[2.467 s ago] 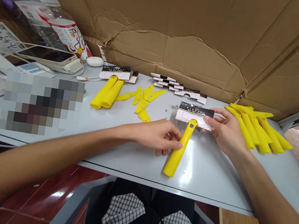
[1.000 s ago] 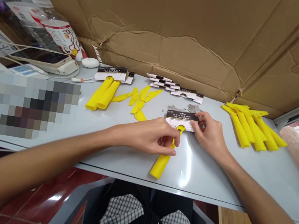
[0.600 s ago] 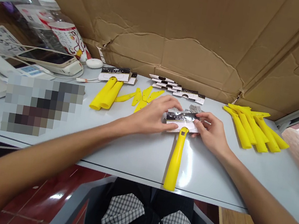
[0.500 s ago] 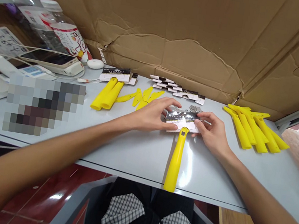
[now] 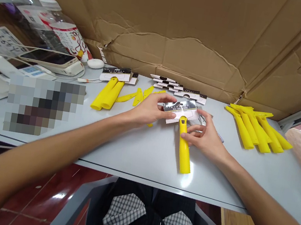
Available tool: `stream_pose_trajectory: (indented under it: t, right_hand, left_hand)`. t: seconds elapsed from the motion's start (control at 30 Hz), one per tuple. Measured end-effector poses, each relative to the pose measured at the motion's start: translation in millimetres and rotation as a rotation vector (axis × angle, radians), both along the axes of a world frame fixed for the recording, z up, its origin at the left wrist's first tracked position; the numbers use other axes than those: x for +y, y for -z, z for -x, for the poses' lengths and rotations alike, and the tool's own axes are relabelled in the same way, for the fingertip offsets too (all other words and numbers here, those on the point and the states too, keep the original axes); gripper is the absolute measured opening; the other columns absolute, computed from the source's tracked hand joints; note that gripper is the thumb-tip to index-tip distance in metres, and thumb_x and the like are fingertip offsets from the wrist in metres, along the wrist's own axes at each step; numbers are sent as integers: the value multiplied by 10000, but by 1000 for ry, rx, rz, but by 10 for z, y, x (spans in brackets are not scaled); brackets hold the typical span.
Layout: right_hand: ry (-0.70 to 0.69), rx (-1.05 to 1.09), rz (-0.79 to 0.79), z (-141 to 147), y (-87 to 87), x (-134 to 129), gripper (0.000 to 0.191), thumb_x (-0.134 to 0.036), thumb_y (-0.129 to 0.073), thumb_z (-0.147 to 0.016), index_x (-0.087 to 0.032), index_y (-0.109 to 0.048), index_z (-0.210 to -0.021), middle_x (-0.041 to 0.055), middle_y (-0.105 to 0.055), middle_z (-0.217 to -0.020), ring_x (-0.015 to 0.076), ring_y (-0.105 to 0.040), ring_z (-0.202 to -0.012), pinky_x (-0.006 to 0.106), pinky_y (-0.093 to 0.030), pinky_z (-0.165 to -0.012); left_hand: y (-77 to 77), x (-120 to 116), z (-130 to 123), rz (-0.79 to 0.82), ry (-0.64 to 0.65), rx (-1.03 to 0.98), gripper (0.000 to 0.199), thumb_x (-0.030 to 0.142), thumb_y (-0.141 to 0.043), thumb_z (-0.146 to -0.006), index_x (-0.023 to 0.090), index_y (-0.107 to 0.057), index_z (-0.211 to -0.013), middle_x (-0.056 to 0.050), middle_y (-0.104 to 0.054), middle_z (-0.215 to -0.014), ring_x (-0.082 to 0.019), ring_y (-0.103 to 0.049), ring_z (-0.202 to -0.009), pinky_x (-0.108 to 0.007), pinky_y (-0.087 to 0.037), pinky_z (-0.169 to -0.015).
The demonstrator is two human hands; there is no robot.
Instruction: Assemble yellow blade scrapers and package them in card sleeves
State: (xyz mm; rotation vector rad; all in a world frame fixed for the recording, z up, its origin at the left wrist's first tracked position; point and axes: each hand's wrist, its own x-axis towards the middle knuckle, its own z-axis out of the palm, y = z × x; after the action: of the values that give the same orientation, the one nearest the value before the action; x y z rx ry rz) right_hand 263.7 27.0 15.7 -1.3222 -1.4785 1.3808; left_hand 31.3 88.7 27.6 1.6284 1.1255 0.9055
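Observation:
My left hand pinches the left edge of a black-and-white header card between thumb and fingers. A yellow tube-shaped handle joins the card's lower edge by its narrow slotted end, and its wide end points toward me. Around the middle of this handle, my right hand closes with thumb and fingers. Behind the right hand, some grey metallic pieces are partly hidden. Left of my left hand lie flat yellow pieces, some covered by the hand.
Two yellow handles with cards lie at the back left. A stack of cards stands by the cardboard wall. Several yellow handles are piled on the right. Bottles, a phone and cables occupy the left.
My right hand has left the card's right edge and taken hold of the yellow handle. Card and handle have moved away from the table's front edge, with the handle's wide end swung right.

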Motion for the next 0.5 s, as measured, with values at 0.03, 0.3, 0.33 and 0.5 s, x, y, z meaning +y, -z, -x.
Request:
stream_pose_trajectory:
  t: [0.03, 0.3, 0.33, 0.5]
  right_hand:
    - [-19, -24, -18, -8, 0, -1, 939, -326, -871, -754, -327, -296, -1496, -18, -689, -913, 186, -714, -705, 387, -637, -685]
    - [-49, -319, -256, 6, 3, -22, 502, -241, -713, -795, -226, -634, -1291, 19, -727, -887, 176, -673, -679, 370, -575, -682]
    - [-55, -371, -293, 14, 9, -28, 464, -242, -692, -807, -212, -667, -1269, 21, -733, -868, 167, -654, -655, 366, -563, -676]
    - [-88, -531, -418, 54, 38, -62, 362, -249, -648, -838, -202, -751, -1182, 5, -742, -781, 142, -585, -576, 344, -496, -646]
  left_hand:
    - [-3, 17, 16, 2, 12, 8, 516, 223, -855, -741, 164, -667, -1218, -129, -700, -1298, -203, -717, -969, -398, -578, -877]
    - [56, 72, 59, -222, 109, 284, 226, 294, -762, -830, 176, -777, -1022, -106, -727, -1196, -213, -707, -916, -414, -590, -830]
    - [63, 59, 50, -272, 108, 342, 188, 298, -733, -851, 181, -790, -986, -109, -719, -1217, -216, -703, -927, -418, -586, -836]
    - [74, -14, 22, -493, 164, 543, 229, 343, -667, -919, 194, -794, -1038, -111, -665, -1336, -267, -655, -1152, -478, -505, -1031]
